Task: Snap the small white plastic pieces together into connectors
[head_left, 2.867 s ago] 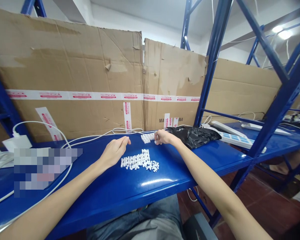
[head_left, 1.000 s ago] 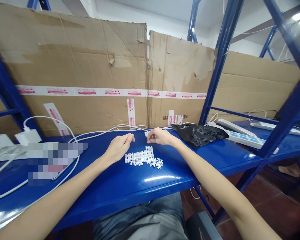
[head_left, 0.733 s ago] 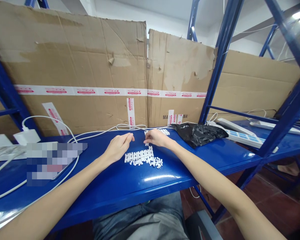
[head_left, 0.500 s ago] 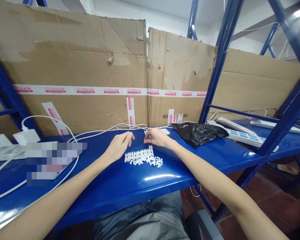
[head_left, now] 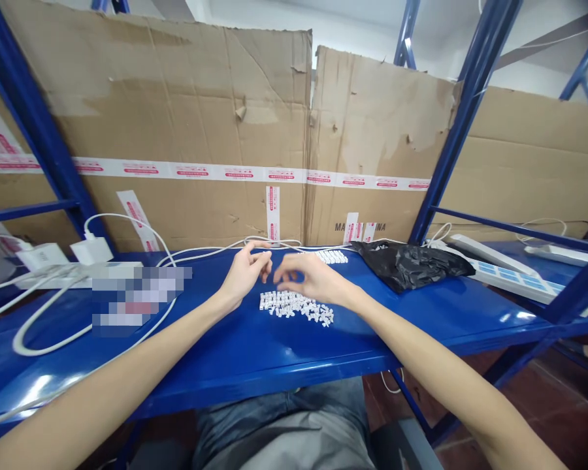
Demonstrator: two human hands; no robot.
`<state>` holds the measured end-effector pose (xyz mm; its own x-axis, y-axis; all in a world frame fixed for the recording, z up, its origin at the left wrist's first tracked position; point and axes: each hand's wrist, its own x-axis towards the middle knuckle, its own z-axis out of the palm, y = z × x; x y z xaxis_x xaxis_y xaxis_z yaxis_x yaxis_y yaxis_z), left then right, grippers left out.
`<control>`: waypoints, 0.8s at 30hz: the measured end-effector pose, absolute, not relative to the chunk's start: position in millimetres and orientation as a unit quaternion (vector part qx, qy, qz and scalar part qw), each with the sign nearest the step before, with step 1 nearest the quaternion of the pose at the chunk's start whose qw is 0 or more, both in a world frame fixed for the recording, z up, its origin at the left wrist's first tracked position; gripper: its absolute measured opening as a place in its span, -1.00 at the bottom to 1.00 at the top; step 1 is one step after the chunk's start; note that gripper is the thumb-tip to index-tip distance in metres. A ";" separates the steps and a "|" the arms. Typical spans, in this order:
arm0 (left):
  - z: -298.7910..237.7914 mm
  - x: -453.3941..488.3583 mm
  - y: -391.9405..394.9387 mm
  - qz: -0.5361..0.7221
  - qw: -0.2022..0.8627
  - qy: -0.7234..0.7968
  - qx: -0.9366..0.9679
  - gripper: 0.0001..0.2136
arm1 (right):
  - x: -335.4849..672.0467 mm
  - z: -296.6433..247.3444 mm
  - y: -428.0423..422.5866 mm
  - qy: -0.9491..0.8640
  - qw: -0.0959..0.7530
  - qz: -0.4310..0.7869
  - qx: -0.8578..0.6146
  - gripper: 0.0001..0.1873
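A cluster of small white plastic pieces [head_left: 294,305] lies on the blue shelf [head_left: 255,352], partly in neat rows, partly loose. A second small row of white pieces [head_left: 332,256] sits farther back. My left hand [head_left: 245,273] hovers just left of the cluster, fingers bent and drawn together at the tips. My right hand [head_left: 310,277] is above the cluster's far edge, fingers curled toward the left hand; it is smeared by motion. The two sets of fingertips nearly meet. I cannot make out anything between them.
A crumpled black plastic bag [head_left: 411,264] lies right of the pieces. White power strips [head_left: 509,274] rest beyond a blue upright post [head_left: 451,143]. White cables [head_left: 127,261] and a charger [head_left: 92,250] lie at the left. Cardboard sheets [head_left: 186,130] wall the back.
My right hand has come away from the far row of white pieces and moved left toward my left hand. The left hand lifted slightly. The camera shifted left.
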<state>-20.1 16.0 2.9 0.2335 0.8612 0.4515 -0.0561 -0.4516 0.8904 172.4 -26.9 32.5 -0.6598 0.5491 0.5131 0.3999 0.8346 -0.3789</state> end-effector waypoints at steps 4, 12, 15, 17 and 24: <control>1.4 -23.4 21.8 0.547 0.388 0.319 0.670 -0.78 | 166.2 26.1 -33.1 -0.951 0.181 0.139 -0.209 -0.91; -1.2 -21.5 22.1 0.508 0.351 0.315 0.720 -0.80 | 156.3 3.3 -21.9 -0.961 0.175 0.046 -0.207 -0.90; -0.8 -21.6 22.1 0.499 0.352 0.299 0.733 -0.80 | 154.4 1.1 -22.6 -0.966 0.182 0.053 -0.174 -0.90; -0.9 -21.6 22.5 0.493 0.354 0.289 0.740 -0.77 | 152.7 0.2 -24.3 -0.967 0.185 0.054 -0.164 -0.89; -0.2 -20.8 21.4 0.478 0.363 0.284 0.748 -0.76 | 150.5 2.9 -33.1 -0.967 0.169 0.092 -0.169 -0.88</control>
<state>-20.8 21.4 -0.2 0.3826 0.7711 0.5090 0.0783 -0.5760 0.8137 150.5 -33.1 2.9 -0.8859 0.3572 0.2959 0.2948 0.9261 -0.2354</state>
